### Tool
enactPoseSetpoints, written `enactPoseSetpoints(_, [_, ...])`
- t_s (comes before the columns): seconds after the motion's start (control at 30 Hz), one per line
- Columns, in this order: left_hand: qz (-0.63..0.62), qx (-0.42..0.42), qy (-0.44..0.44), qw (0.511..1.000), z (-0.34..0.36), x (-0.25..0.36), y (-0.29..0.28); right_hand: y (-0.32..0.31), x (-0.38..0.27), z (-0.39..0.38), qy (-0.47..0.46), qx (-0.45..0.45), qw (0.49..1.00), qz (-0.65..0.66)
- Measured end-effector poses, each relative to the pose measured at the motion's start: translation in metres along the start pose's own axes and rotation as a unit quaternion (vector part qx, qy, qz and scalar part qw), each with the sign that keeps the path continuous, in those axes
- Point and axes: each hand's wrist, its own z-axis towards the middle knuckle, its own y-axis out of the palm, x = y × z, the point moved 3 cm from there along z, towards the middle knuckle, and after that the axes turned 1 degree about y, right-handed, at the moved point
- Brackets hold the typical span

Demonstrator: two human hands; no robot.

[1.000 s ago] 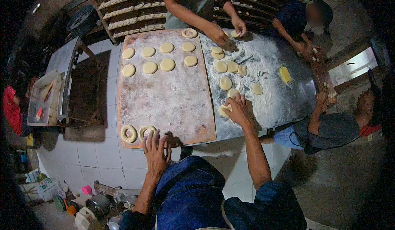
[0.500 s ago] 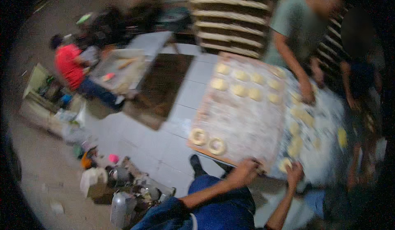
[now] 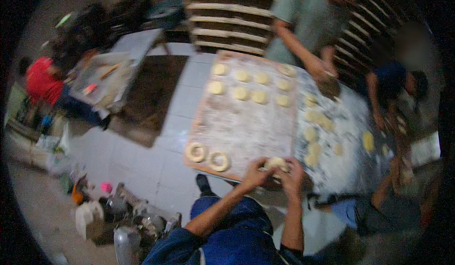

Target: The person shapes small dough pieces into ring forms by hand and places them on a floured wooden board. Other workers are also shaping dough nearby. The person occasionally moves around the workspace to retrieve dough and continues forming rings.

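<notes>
A pale piece of dough is held between my two hands at the near right corner of a floured board. My left hand grips its left side, and my right hand is closed round its right side. The fingers partly cover the dough, so I cannot tell its full shape. To the left of my hands, two dough rings, one nearer than the other, lie along the board's near edge. Several round dough pieces rest in rows at the far end.
Right of the board, a floured table carries several flattened dough pieces. A co-worker in a green shirt reaches over its far side; other people work at the right. Slatted racks stand behind. Bottles and containers stand lower left.
My right hand has brought the dough from the floured table leftward to the board's corner, where my left hand now also grips it. The view has shifted to the right.
</notes>
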Motion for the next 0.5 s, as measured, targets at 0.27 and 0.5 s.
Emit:
enactPoseSetpoints(0.27, [-0.101,-0.011,0.095,0.99,-0.008,0.048,-0.036,0.042,-0.036,-0.002,-0.107,-0.053,0.988,0.094])
enactPoseSetpoints(0.5, [-0.199,-0.138,0.045,0.969,-0.023,0.077,-0.07,0.075,-0.052,-0.007,-0.079,-0.207,0.953,0.208])
